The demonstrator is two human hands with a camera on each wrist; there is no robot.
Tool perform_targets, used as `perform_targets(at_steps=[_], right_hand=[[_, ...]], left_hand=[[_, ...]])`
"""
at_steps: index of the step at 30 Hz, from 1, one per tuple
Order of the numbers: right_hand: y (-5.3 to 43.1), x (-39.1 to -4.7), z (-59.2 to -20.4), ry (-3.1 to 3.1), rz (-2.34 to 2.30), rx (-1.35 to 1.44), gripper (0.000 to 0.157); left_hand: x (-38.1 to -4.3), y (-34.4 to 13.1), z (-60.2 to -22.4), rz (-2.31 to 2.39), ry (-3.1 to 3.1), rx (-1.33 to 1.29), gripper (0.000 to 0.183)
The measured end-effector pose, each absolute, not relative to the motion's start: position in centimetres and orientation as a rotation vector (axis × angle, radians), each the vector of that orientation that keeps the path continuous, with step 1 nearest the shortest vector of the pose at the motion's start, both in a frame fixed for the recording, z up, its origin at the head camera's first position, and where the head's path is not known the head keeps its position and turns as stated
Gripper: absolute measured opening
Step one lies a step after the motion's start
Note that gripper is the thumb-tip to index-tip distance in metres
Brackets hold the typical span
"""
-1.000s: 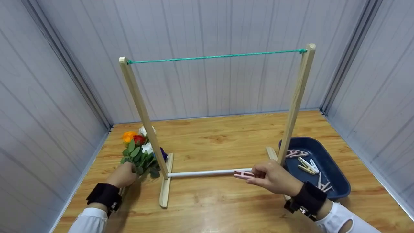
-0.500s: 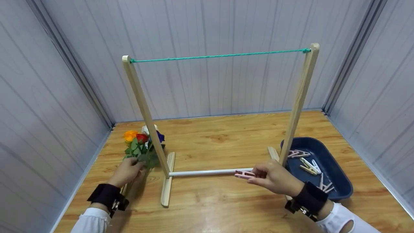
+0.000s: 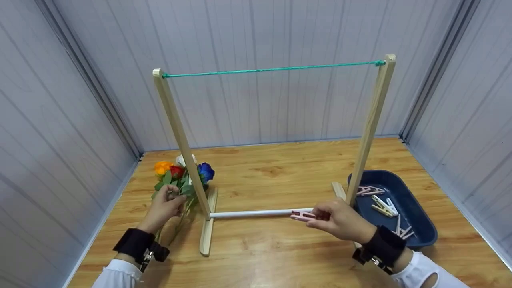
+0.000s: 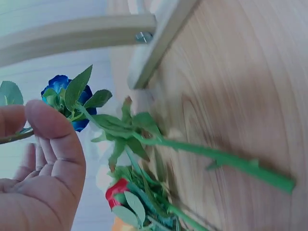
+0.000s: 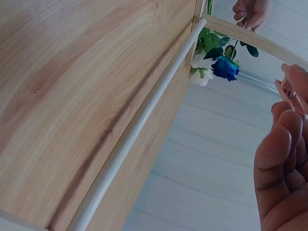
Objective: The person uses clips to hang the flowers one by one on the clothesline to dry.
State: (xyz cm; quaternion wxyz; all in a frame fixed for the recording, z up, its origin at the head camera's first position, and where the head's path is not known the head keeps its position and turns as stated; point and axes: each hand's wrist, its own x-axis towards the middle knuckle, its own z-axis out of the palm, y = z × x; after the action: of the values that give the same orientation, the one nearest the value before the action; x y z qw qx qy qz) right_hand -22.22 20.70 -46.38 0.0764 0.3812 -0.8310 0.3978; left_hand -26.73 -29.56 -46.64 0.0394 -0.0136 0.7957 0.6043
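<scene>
In the head view my left hand (image 3: 166, 206) is at the left post, among artificial roses. Thumb and finger pinch a thin leafy stalk (image 4: 17, 138) of the blue rose (image 3: 206, 172), whose bloom shows right of the post. The rose's thick green stem (image 4: 216, 156) slants below the hand in the left wrist view. Orange (image 3: 163, 167), red (image 3: 177, 172) and white (image 3: 186, 160) roses lie beside it, partly hidden by post and leaves. My right hand (image 3: 340, 220) pinches a pink clothespin (image 3: 303, 216) in front of the white crossbar.
A wooden stand with a left post (image 3: 178, 124), right post (image 3: 372, 128) and white crossbar (image 3: 260, 213) carries a green cord (image 3: 276, 69) across its top. At right, a dark blue tray (image 3: 426, 220) holds several clothespins (image 3: 384, 206). Panel walls enclose the table.
My left hand has moved up and right, and the blue rose has shifted from behind the left post to its right side. The right hand stays nearly still with the clothespin.
</scene>
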Motion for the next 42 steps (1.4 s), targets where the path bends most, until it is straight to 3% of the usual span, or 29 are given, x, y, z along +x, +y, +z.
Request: perform_targets(at_steps=[11, 19, 23, 32, 42], right_hand=[[20.8, -22.1, -46.5, -2.492, 1.205, 1.137, 0.013], [20.9, -22.2, -46.3, -2.525, 1.210, 1.120, 0.013], [20.9, -22.2, -46.1, -2.527, 1.216, 1.125, 0.012], [20.9, -22.1, -46.0, -2.527, 1.231, 1.106, 0.011], [21.0, -22.0, -45.9, -2.544, 1.241, 1.087, 0.013]], left_hand=[[-26.3, -29.9, -46.6, 1.939, 2.388, -0.102, 0.002], [-26.0, -31.4, -46.5, 2.135, 2.061, 0.183, 0.040], [-25.7, -31.5, -46.3, 2.144, 2.072, 0.324, 0.037], [-25.6, -29.1, -45.3, 2.087, 2.728, 0.207, 0.039], [-25.7, -28.1, -44.5, 1.926, 3.254, 0.328, 0.043]])
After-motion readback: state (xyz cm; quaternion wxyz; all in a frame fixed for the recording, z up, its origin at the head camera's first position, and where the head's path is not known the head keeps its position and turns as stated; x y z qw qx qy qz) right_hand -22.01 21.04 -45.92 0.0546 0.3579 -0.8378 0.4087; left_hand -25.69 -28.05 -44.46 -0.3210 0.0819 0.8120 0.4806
